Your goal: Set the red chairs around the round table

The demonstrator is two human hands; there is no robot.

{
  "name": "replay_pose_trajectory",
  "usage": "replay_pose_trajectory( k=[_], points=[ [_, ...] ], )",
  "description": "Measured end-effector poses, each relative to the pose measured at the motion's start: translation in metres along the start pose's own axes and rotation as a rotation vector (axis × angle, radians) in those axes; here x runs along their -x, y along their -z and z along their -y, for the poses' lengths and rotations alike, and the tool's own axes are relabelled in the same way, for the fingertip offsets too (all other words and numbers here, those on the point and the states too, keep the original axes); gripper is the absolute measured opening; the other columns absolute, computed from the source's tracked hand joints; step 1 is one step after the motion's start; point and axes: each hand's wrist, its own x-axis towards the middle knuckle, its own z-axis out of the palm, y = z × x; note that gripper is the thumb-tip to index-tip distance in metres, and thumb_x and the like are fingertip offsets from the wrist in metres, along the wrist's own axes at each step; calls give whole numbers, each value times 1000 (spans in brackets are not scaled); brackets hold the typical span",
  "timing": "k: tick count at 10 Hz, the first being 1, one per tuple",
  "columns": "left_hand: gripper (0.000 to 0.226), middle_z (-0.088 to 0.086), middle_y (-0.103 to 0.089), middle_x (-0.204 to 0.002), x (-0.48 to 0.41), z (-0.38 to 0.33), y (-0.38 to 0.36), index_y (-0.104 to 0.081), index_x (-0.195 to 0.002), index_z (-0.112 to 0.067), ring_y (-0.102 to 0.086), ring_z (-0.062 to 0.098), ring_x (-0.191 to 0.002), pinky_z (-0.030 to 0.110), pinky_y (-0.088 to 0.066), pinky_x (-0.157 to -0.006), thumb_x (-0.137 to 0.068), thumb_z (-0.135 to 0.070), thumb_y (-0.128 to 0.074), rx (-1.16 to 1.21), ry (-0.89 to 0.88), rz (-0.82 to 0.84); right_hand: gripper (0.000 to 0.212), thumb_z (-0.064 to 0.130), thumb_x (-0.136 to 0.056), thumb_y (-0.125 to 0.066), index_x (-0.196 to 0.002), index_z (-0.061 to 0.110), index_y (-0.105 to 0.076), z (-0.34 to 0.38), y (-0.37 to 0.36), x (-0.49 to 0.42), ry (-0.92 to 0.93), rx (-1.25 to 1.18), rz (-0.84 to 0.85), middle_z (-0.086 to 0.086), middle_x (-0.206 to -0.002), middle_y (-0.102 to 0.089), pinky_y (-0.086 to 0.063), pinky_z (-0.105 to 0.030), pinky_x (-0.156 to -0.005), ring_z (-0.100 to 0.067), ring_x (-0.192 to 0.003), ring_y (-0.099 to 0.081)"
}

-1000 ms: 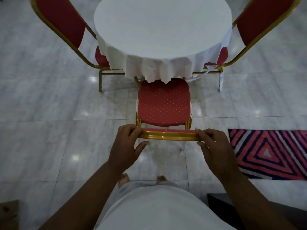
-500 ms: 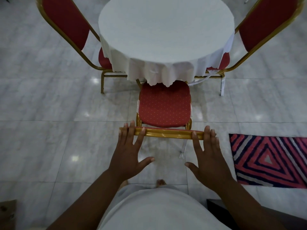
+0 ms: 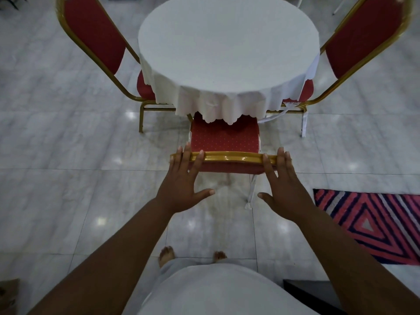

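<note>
A round table (image 3: pixel 227 48) under a white cloth stands ahead of me. The near red chair (image 3: pixel 223 139) with a gold frame faces it, its seat partly under the hanging cloth. My left hand (image 3: pixel 184 185) lies flat with spread fingers on the left end of the chair's gold top rail. My right hand (image 3: pixel 281 187) lies flat on the rail's right end, fingers straight, not curled around it. A second red chair (image 3: pixel 91 35) stands at the table's left. A third red chair (image 3: pixel 366 35) stands at its right.
A red, white and navy striped rug (image 3: pixel 372 223) lies on the marble floor to my right. A dark object's corner (image 3: pixel 304 289) shows at bottom right. My bare feet stand just behind the near chair.
My hands went from gripping the top rail to lying flat on it with fingers spread. The near chair has slid forward, further under the tablecloth.
</note>
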Motion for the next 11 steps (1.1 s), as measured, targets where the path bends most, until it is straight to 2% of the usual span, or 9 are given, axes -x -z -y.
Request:
replay_pose_trajectory(
  k=[2, 5, 6, 7, 8, 10, 11],
  points=[
    [106, 10, 23, -161, -24, 8, 5, 8, -155, -27, 21, 34, -147, 64, -11, -116, -78, -87, -31, -15, 9, 35, 111, 44, -84, -70, -153, 25, 15, -9, 6, -27, -8, 8, 46, -20, -160, 23, -25, -59, -116, -42, -148, 16],
    [106, 9, 24, -161, -31, 11, 7, 12, -154, -30, 23, 33, -147, 63, -9, -117, -77, -86, -33, -17, 7, 44, 111, 42, -85, -70, -154, 25, 15, -9, 10, -33, -28, 15, 61, -18, -160, 25, -25, -58, -116, -40, -148, 17],
    [100, 7, 18, -163, -31, 10, 8, 8, -155, -32, 18, 30, -149, 59, -8, -119, -80, -83, -34, 10, 18, 11, 103, 50, -87, -61, -154, 27, 14, -11, 12, -34, -23, -7, 69, -17, -160, 24, -23, -56, -118, -39, -148, 16],
    [88, 4, 1, -165, -32, 8, 13, -5, -155, -37, 6, 26, -151, 56, -9, -120, -84, -80, -31, 43, 50, -18, 90, 64, -87, -41, -155, 30, 8, -13, 18, -33, -51, -95, 59, -13, -163, 15, -19, -52, -119, -33, -150, 12],
    [80, 5, -13, -164, -42, 9, 22, -14, -153, -36, -5, 27, -151, 56, -8, -120, -87, -79, -27, 56, 73, -42, 90, 70, -86, -34, -157, 23, -1, -16, 25, -37, -126, -164, -15, -12, -165, 4, -17, -49, -118, -28, -152, 8],
    [83, 5, -5, -165, -92, 16, 44, -11, -154, -36, 3, 26, -151, 55, -2, -120, -85, -81, -19, 8, 51, 5, 84, 70, -89, -24, -156, 22, -5, -30, 45, -66, -328, -160, -93, -9, -165, 1, -12, -49, -119, -27, -152, 9],
    [84, 6, -7, -165, -132, 24, 56, -13, -155, -33, 1, 27, -151, 54, -2, -120, -86, -80, -19, -20, 22, 57, 82, 69, -92, -23, -156, 22, -6, -39, 54, -83, -450, -151, -119, -9, -165, 0, -13, -51, -121, -28, -152, 8]
  ],
)
